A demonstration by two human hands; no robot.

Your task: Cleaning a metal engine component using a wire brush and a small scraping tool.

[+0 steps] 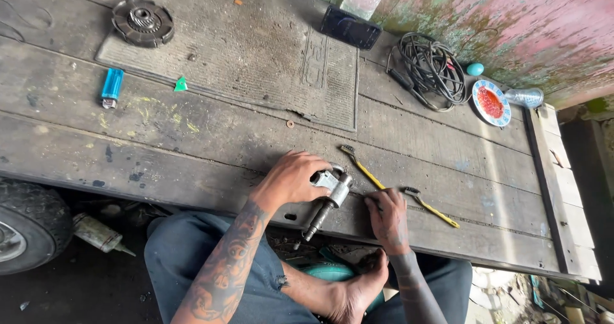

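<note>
The left hand [291, 180] grips a grey metal shafted part [327, 202] at the worn wooden bench [192, 145] edge; the right hand [385, 215] rests flat beside it. The part could probably slip off.

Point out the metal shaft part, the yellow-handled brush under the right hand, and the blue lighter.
metal shaft part [327, 202]: head view, on its grey shaft.
yellow-handled brush [366, 169]: head view, on the handle.
blue lighter [112, 85]: head view, on its body.
</note>
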